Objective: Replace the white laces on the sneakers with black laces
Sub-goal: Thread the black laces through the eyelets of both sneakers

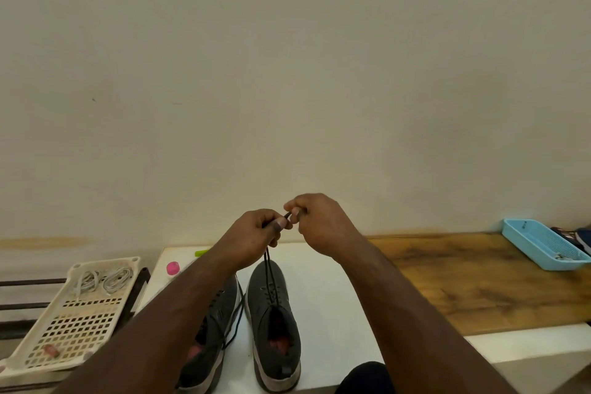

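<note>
You have one view only, from the camera on your head. It faces forward and slightly down, so the wall (287, 57) fills the upper two thirds and the worktop (319, 291) sits low, toward 6 o'clock. Your forearms enter close from the bottom edge, wide-angle bending the sides.

Dim, warm, even light — soft shadows, no glare, slight overall blur, wide-angle bending at the edges.

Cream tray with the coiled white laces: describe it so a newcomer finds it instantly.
Start at the white table holding the two grey sneakers. Left of it, on a dark rack, lies the cream tray. Unlike the blue tray far right, it is perforated and holds coiled white laces.
</note>
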Demonstrator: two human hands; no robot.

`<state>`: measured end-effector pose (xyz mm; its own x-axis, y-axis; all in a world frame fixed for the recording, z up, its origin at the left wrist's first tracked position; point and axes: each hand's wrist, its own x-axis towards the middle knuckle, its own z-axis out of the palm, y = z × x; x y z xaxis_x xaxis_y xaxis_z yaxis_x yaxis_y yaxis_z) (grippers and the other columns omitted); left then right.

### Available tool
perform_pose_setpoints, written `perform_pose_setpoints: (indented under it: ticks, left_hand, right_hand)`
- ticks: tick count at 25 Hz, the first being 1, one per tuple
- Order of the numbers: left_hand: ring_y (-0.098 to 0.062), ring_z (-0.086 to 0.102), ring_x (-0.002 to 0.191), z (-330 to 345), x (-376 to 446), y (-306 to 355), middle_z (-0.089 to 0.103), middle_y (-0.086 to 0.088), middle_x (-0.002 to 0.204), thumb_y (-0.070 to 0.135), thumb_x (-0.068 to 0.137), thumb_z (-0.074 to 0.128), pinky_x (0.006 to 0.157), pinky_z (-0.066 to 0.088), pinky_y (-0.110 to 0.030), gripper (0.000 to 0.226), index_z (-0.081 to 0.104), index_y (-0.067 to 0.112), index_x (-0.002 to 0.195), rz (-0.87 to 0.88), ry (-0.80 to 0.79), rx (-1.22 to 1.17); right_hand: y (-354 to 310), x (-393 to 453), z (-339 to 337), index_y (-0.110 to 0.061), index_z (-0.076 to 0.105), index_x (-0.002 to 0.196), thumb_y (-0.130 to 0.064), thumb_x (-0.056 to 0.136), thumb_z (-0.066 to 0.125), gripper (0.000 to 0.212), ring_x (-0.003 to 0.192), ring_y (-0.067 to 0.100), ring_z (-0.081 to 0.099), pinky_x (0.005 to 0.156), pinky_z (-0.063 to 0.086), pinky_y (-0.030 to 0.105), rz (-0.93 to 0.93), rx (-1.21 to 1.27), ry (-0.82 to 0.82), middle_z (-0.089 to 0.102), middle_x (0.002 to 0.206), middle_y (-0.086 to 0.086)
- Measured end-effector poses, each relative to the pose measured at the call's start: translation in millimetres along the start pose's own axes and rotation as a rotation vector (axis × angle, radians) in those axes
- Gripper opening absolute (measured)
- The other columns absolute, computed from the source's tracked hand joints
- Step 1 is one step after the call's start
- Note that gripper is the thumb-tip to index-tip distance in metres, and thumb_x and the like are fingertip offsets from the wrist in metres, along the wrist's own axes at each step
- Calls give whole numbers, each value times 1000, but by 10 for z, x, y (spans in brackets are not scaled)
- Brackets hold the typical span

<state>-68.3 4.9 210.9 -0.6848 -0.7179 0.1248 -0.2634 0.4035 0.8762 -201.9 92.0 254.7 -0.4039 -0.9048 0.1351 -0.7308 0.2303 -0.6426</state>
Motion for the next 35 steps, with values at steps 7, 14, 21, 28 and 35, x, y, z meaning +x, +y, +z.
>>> perform_pose_setpoints:
  ticks: [7, 14, 21, 28, 35]
  left_hand:
    - [-8, 65, 78, 15, 34, 2, 70, 10, 84, 28, 102, 51, 70, 47, -27, 23, 70, 25, 89, 55, 105, -23]
    - [-18, 63, 80, 166, 39, -187, 70, -10, 86, 8, 101, 47, 82, 55, -41, 26, 69, 18, 94, -18, 127, -347]
    - [-8, 58, 77, 509, -97, -659, 64, 9, 81, 22, 102, 47, 71, 46, -26, 19, 62, 28, 92, -58, -40, 177]
    - [-8, 65, 88, 514, -93, -946, 70, 13, 85, 14, 93, 54, 85, 54, -37, 23, 69, 30, 87, -24, -50, 95]
    - [-8, 63, 84, 707, -110, -1185, 67, 9, 82, 7, 98, 51, 83, 54, -32, 35, 65, 36, 85, -129, 29, -157]
  right_hand:
    - [-124, 16, -76, -10, 70, 107, -30, 102, 55, 26, 86, 22, 67, 79, 55, 36, 81, -326, -155, 70, 94, 7]
    - [-21, -124, 144, -5, 66, 109, -17, 107, 45, 24, 82, 18, 71, 66, 54, 26, 144, 1066, -220, 74, 95, 8]
    - [427, 122, 688, -20, 62, 107, -20, 96, 56, 12, 85, 15, 61, 72, 50, 30, -71, -370, 25, 67, 103, -4]
    - [770, -15, 647, -5, 74, 96, -16, 95, 45, 31, 64, 16, 58, 58, 44, 23, 511, 341, -584, 64, 74, 5]
    - [792, -135, 823, -1, 69, 110, -18, 105, 40, 34, 72, 18, 63, 63, 51, 25, 550, 1153, -517, 68, 85, 9]
